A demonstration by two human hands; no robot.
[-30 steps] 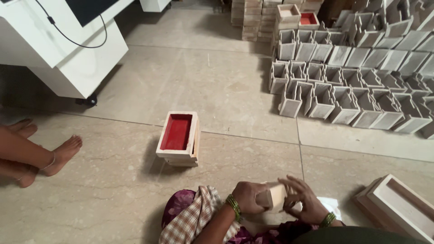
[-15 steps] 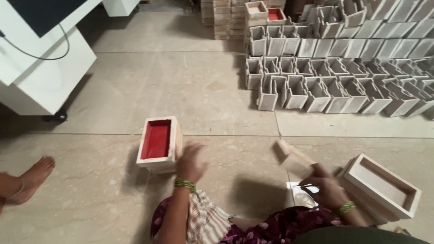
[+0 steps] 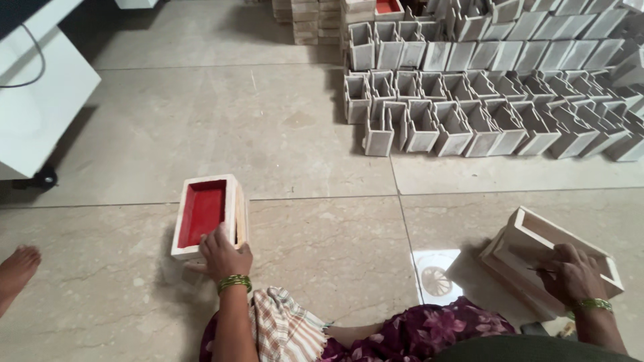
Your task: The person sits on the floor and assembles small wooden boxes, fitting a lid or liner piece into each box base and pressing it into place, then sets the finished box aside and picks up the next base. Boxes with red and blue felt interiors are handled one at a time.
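Observation:
My left hand [image 3: 225,253], with green bangles at the wrist, grips the near end of a pale wooden box lined in red [image 3: 201,213] that stands on the floor tiles in front of me. My right hand [image 3: 570,271] rests with curled fingers inside a larger unpainted wooden box [image 3: 583,245] on the floor at the lower right. A thin dark sliver shows at its fingertips; whether the hand grips anything is unclear.
Several small open wooden boxes [image 3: 469,124] lie in rows at the back right, with stacked ones [image 3: 302,17] behind them. A white cabinet [image 3: 40,100] with a black cable stands at the left. Another person's bare foot [image 3: 17,268] is at the left edge. A checked cloth [image 3: 282,328] lies on my lap.
My hands parted from the small wooden piece held at my lap. The left one reached to the red-lined box and took hold; the right one carried the piece to the box at the right.

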